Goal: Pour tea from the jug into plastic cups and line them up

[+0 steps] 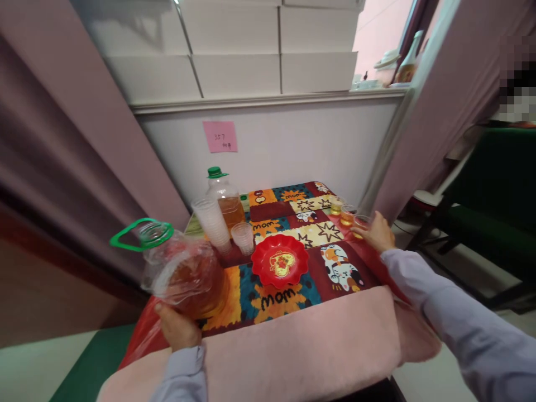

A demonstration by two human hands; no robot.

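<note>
My left hand (180, 328) is against the lower near side of a large clear plastic jug (211, 290) of amber liquid. Its thumb shows, while the other fingers are mostly hidden. The jug's mouth is uncapped, with a green ring handle (154, 237) around the neck and clear plastic film bunched over its upper part. At the table's right edge, my right hand (379, 233) has its fingers closed around a small clear plastic cup (362, 221) with some yellowish liquid. Two more cups of liquid, one a filled cup (347, 215), stand just behind it.
A red scalloped dish (280, 261) sits mid-table. Stacked clear cups (213, 226), a shorter cup stack (243, 239) and a second jug (230, 204) with a green cap stand left. A patterned mat (278, 301) covers the table; a dark green chair (489, 184) is right.
</note>
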